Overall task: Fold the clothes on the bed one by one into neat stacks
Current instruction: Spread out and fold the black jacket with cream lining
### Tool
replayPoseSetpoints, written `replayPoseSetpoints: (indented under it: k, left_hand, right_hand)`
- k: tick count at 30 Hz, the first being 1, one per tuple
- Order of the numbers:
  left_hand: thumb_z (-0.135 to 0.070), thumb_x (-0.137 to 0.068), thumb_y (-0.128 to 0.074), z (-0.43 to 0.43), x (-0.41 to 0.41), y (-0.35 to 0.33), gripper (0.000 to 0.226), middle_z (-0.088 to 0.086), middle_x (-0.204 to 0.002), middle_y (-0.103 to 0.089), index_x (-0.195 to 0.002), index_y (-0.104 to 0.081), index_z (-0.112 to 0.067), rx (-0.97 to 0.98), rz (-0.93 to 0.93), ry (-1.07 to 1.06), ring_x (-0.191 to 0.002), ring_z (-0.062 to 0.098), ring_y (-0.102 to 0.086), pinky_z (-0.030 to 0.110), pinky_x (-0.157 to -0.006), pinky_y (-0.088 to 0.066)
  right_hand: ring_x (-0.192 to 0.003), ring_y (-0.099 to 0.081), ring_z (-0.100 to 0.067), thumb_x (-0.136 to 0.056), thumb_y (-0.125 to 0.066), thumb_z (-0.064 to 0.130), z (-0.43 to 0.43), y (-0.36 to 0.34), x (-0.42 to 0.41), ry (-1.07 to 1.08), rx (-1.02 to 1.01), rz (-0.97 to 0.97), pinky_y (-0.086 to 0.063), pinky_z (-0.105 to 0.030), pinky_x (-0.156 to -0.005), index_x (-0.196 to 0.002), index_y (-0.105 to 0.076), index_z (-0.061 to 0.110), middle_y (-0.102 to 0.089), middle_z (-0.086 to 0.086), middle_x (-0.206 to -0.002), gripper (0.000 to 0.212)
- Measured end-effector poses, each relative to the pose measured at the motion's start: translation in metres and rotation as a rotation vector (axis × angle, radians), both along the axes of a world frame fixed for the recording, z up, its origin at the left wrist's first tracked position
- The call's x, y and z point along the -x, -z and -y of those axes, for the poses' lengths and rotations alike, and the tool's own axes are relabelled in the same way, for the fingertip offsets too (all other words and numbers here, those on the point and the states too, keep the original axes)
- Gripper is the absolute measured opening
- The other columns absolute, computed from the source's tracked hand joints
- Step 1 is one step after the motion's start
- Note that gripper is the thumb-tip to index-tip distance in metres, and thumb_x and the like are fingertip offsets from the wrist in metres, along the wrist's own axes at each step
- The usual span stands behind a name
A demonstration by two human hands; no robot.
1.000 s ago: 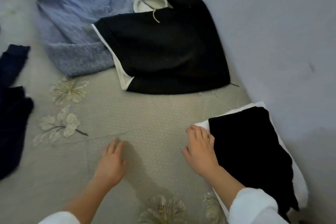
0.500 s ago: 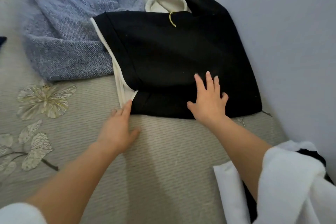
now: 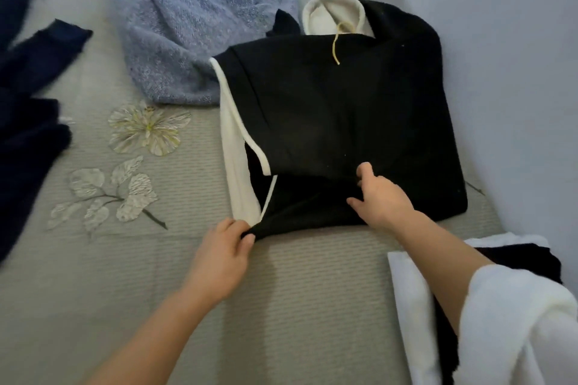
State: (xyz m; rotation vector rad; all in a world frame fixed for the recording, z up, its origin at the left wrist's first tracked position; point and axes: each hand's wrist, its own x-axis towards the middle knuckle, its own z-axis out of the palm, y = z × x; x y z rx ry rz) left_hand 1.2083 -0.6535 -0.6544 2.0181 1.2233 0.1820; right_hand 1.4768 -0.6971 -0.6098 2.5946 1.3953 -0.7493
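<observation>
**Taking up the near hem of the black garment**

The black garment (image 3: 337,122), lined in white and with a pale collar at its far end, lies flat on the bed (image 3: 297,306) close against the wall (image 3: 516,72). The left hand (image 3: 219,259) pinches the near left corner of the hem between thumb and fingers. The right hand (image 3: 381,197) is closed on a fold of the black cloth further along the same edge, its fingers curled into the fabric.

To do this step well, both grips should probably rise together and level, so the hem travels as one straight line toward the collar and the white lining (image 3: 237,166) does not spill out at the left side.

Room is uneven. On the right the garment nearly touches the wall, leaving little play. At the far left a blue knit (image 3: 194,40) overlaps or abuts its upper corner; which, cannot be told. A dark navy piece (image 3: 28,103) lies well apart at the left. A folded stack (image 3: 403,300), white below and black above, sits near the right forearm, partly hidden by a white sleeve (image 3: 516,322). Bare bed between stack and garment offers the best working space
</observation>
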Motion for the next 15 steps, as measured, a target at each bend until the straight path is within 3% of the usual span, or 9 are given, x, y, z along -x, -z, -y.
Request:
replayPoseSetpoints:
  k: [3, 4, 6, 8, 9, 12, 15]
  left_hand:
    - [-0.013, -0.096, -0.051, 0.013, 0.053, -0.015, 0.011, 0.002, -0.105, -0.047, -0.095, -0.061, -0.010, 0.144, 0.137, -0.353, -0.104, 0.019, -0.049, 0.024, -0.090, -0.033]
    - [-0.014, -0.097, -0.050, 0.019, 0.073, -0.020, 0.013, 0.004, -0.110, -0.047, -0.096, -0.062, -0.011, 0.204, 0.174, -0.439, -0.107, 0.018, -0.048, 0.025, -0.093, -0.033]
    - [-0.021, -0.099, -0.046, 0.039, 0.109, -0.031, 0.017, 0.004, -0.105, -0.057, -0.093, -0.062, -0.021, 0.379, 0.268, -0.583, -0.099, 0.016, -0.053, 0.035, -0.089, -0.040]
    - [-0.021, -0.101, -0.041, 0.057, 0.139, -0.047, 0.021, 0.002, -0.098, -0.065, -0.090, -0.058, -0.021, 0.562, 0.483, -0.779, -0.093, 0.016, -0.060, 0.039, -0.085, -0.046]
    - [-0.021, -0.102, -0.038, 0.062, 0.155, -0.056, 0.022, 0.004, -0.099, -0.066, -0.089, -0.055, -0.019, 0.637, 0.588, -0.885, -0.093, 0.016, -0.062, 0.038, -0.083, -0.048]
    - [-0.024, -0.104, -0.032, 0.060, 0.210, -0.093, 0.021, 0.011, -0.103, -0.066, -0.098, -0.051, -0.016, 0.734, 0.873, -1.099, -0.088, 0.024, -0.068, 0.042, -0.076, -0.056]
    - [-0.027, -0.103, -0.032, 0.043, 0.271, -0.150, 0.029, 0.009, -0.102, -0.072, -0.114, -0.055, -0.014, 0.713, 1.075, -1.004, -0.088, 0.021, -0.072, 0.036, -0.072, -0.060]
  right_hand:
    - [-0.102, -0.058, -0.031, -0.089, -0.064, 0.038, 0.013, 0.003, 0.055, 0.005, 0.019, -0.024, -0.048, -0.039, -0.088, -0.141, -0.023, 0.014, -0.059, -0.011, -0.116, 0.071]
    - [-0.104, -0.057, -0.030, -0.090, -0.062, 0.039, 0.018, 0.006, 0.079, -0.054, 0.039, 0.032, -0.045, -0.036, -0.086, -0.140, -0.027, 0.013, -0.058, -0.011, -0.116, 0.067]
    - [-0.107, -0.053, -0.027, -0.094, -0.056, 0.033, 0.029, 0.011, 0.130, -0.261, 0.063, 0.155, -0.038, -0.034, -0.079, -0.125, -0.043, 0.012, -0.059, -0.009, -0.114, 0.039]
    - [-0.109, -0.049, -0.024, -0.096, -0.049, 0.020, 0.042, 0.012, 0.177, -0.391, 0.067, 0.174, -0.032, -0.033, -0.075, -0.112, -0.051, 0.014, -0.062, -0.006, -0.109, 0.018]
    - [-0.109, -0.048, -0.024, -0.095, -0.047, 0.016, 0.049, 0.011, 0.197, -0.387, 0.065, 0.137, -0.032, -0.033, -0.075, -0.111, -0.053, 0.015, -0.063, -0.005, -0.108, 0.017]
    - [-0.109, -0.047, -0.024, -0.099, -0.041, 0.025, 0.064, -0.006, 0.254, -0.185, -0.017, -0.114, -0.036, -0.037, -0.084, -0.108, -0.058, 0.019, -0.062, -0.003, -0.107, 0.020]
    - [-0.101, -0.055, -0.028, -0.098, -0.047, 0.031, 0.067, -0.053, 0.306, 0.185, -0.189, -0.594, -0.043, -0.039, -0.086, -0.089, -0.059, 0.016, -0.062, -0.008, -0.095, 0.021]
